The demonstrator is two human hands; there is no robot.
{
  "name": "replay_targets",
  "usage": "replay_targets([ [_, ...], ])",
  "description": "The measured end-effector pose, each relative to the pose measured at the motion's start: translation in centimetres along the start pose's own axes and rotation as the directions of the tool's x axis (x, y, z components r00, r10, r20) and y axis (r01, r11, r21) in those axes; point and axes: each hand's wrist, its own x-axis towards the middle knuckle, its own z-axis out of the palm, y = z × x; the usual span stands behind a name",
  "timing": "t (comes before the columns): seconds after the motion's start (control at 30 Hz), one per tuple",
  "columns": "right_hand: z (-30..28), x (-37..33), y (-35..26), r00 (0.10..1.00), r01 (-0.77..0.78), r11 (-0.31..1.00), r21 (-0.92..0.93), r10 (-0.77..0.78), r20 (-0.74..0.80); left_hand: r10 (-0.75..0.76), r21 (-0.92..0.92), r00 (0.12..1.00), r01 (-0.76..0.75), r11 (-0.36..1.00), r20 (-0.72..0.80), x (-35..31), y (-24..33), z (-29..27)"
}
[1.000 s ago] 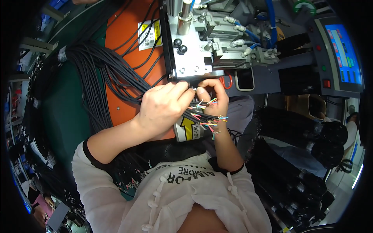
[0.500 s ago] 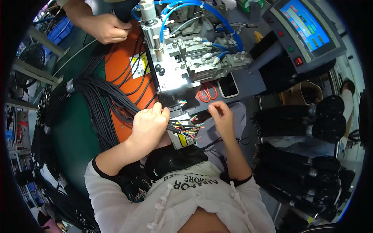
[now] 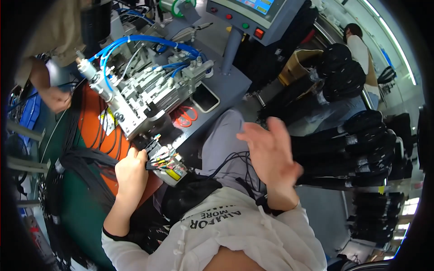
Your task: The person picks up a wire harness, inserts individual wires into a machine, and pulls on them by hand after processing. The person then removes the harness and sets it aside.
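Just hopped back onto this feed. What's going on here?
The person's left hand is closed around black cables, their coloured wire ends showing beside the fist, close to the machine with blue air tubes. The right hand is raised away from it, fingers spread, holding nothing visible. A phone lies beside the machine. Across the table, a co-worker's hand is in view; what it holds isn't clear.

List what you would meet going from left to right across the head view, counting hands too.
Co-worker's hand → wearer's left hand → coloured wire ends → phone → wearer's right hand → lowest hanging black cable bundles
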Motion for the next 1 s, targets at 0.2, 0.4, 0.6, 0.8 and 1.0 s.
replay_targets([
  [0.2,-2.7,-3.0,-9.0,0.962,0.172,0.946,0.273,-0.221,0.159,0.018,0.010,1.000,-0.018,1.000,0.022,0.0,0.1,-0.3],
  [0.4,3.0,0.2,-6.7,0.939,0.256,0.950,0.179,-0.289,0.189,-0.009,-0.008,0.998,0.010,1.000,0.070,-0.5,-0.3,0.3],
  [0.6,3.7,4.3,-5.2,0.919,0.323,0.945,0.051,-0.326,0.223,-0.001,-0.012,0.999,0.001,1.000,0.054,0.5,0.1,-0.2],
  [0.8,4.6,5.0,-6.1,0.896,0.368,0.929,-0.036,-0.344,0.280,0.010,-0.029,0.999,-0.009,1.000,0.039,0.4,-0.1,0.1],
  [1.0,5.1,5.4,-6.3,0.874,0.398,0.913,-0.090,-0.347,0.342,-0.006,-0.077,1.000,0.006,0.997,-0.004,-0.3,-0.7,1.3],
])
